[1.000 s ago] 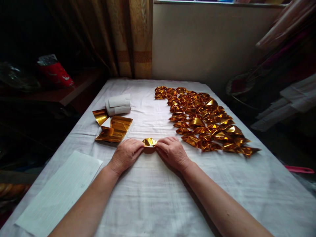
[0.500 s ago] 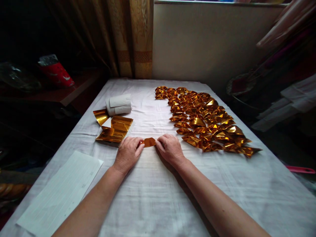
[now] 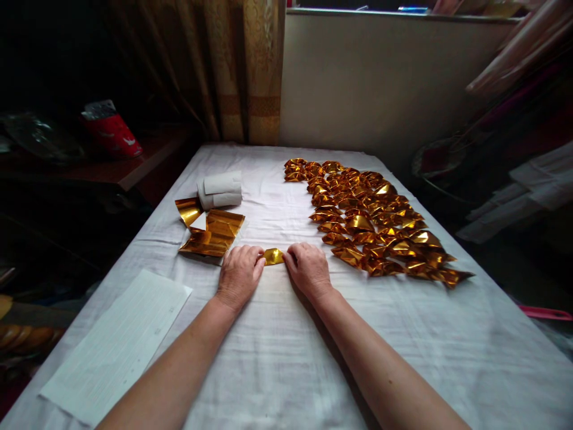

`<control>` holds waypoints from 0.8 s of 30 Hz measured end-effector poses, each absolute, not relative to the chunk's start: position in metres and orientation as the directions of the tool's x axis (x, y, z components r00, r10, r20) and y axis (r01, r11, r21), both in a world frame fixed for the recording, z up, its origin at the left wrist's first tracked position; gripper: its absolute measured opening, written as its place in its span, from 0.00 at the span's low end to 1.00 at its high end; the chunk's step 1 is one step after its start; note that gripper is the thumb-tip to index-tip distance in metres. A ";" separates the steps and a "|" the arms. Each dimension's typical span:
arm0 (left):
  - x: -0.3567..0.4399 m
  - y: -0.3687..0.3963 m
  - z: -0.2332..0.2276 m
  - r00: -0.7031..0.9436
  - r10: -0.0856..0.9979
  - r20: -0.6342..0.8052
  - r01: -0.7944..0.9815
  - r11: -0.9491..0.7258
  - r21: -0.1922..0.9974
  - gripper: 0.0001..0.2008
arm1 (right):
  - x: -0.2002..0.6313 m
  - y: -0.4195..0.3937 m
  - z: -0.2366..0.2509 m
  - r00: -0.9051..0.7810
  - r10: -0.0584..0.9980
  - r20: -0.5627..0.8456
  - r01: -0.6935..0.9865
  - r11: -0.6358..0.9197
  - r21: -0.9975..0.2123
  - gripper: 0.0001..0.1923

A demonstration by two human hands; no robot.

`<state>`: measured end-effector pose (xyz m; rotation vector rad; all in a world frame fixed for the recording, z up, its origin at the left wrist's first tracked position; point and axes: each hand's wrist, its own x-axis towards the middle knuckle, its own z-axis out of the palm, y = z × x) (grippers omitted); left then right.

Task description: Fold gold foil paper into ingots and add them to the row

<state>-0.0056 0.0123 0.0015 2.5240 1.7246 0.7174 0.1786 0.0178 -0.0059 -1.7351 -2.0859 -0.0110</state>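
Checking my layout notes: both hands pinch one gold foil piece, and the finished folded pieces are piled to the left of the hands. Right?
Not quite. The head view shows the folded gold pieces to the right of the hands. Left hand and right hand do pinch one gold foil piece.

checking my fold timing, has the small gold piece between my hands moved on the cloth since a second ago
Yes, slightly. The small gold piece now sits farther up the cloth, level with the near edge of the flat gold sheets, pinched between the left hand and right hand.
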 end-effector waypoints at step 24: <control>-0.008 0.014 -0.002 0.298 0.895 0.331 0.880 -0.393 0.268 0.08 | 0.172 -0.011 0.005 -0.363 0.931 -0.030 0.904 0.345 -0.252 0.33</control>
